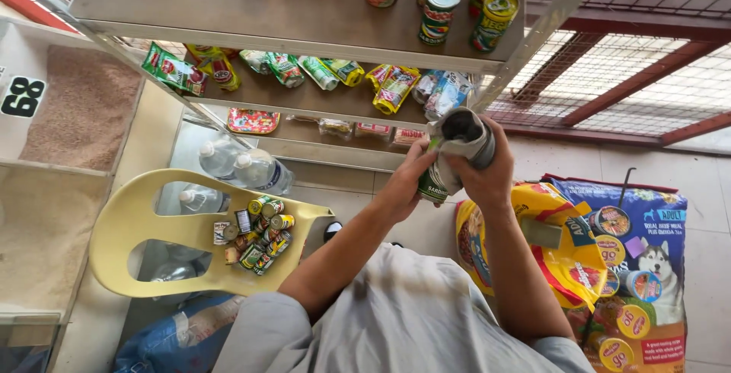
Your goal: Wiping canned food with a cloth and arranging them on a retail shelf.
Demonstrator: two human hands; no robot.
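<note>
Head view, looking down past grey sleeves at a shop shelf.

Both hands raised in front of the metal shelving unit (304, 30). Left hand (406, 183) closed around a green-labelled tin can (434, 187), gripping it at the lower end. Right hand (487, 171) clamped on a grey cloth (464, 135) that is bunched over the top of the same can; cloth and can touching, the can tilted, its upper part hidden under the cloth. The can sits in the air between the two hands, just in front of the shelf edge, above the tiled floor (670, 175).

Top shelf: several upright tin cans (439, 12) near the right end. Shelf below: a row of flat snack packets (283, 68), green, yellow and silver. Lower still, a red packet (253, 121).

Left of the arms: a pale yellow plastic chair (137, 228), its seat carrying a heap of small tins (259, 234), lying on their sides. Beside the chair's top, clear plastic water bottles (255, 169).

Right of the arms: a blue dog food bag (655, 243) and a yellow bag (563, 259) lying on the floor, a few round tins (632, 320) resting on them.

Far left: open bins of grain (76, 106)
</note>
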